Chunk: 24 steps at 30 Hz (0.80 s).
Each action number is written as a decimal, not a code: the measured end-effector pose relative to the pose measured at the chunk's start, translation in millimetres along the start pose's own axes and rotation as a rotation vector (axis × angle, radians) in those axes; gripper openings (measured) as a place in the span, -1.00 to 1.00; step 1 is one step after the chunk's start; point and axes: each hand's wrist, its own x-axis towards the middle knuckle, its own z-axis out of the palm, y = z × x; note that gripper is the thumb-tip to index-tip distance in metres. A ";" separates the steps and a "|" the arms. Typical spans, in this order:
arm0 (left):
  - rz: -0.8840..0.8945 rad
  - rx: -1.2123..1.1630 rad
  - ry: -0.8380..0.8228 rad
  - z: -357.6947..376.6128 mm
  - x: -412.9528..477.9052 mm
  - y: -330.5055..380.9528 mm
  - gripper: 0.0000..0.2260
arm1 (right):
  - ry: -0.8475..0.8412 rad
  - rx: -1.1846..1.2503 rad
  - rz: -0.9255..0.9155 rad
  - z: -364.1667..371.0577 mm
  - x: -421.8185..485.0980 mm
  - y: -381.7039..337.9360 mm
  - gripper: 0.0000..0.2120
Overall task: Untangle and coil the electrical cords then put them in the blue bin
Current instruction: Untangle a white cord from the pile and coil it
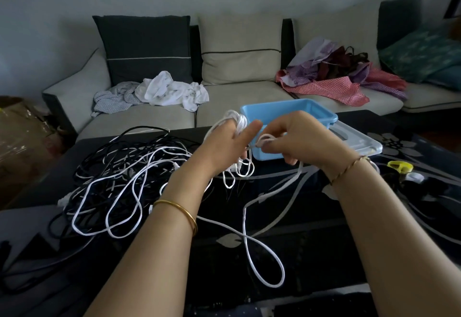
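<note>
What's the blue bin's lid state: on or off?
Off. The blue bin is open-topped, inner wall showing; a clear lid lies flat next to it.

Glossy black table, smooth plastic bin (blue)

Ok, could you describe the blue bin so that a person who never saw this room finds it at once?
Look at the dark glass table in front of the pale sofa. At its far edge, just behind the left hand and right hand, stands the blue bin. It is the only light blue, open-topped box; the flat lid beside it is clear.
</note>
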 end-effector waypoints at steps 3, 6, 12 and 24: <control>-0.046 -0.047 -0.205 -2.4 -5.5 6.7 -0.75 | 0.076 0.059 0.023 0.2 2.1 8.5 -0.93; -0.003 0.050 -0.212 -4.8 -7.1 8.4 -0.83 | 0.032 0.161 0.036 2.3 2.5 11.5 -0.88; -0.040 0.108 -0.118 -5.7 -1.7 -4.6 -0.87 | -0.019 0.292 -0.024 7.7 3.0 13.3 -0.94; -0.197 0.235 0.095 -4.0 13.0 -20.4 -0.87 | 0.208 0.182 -0.172 25.8 7.0 10.0 -0.83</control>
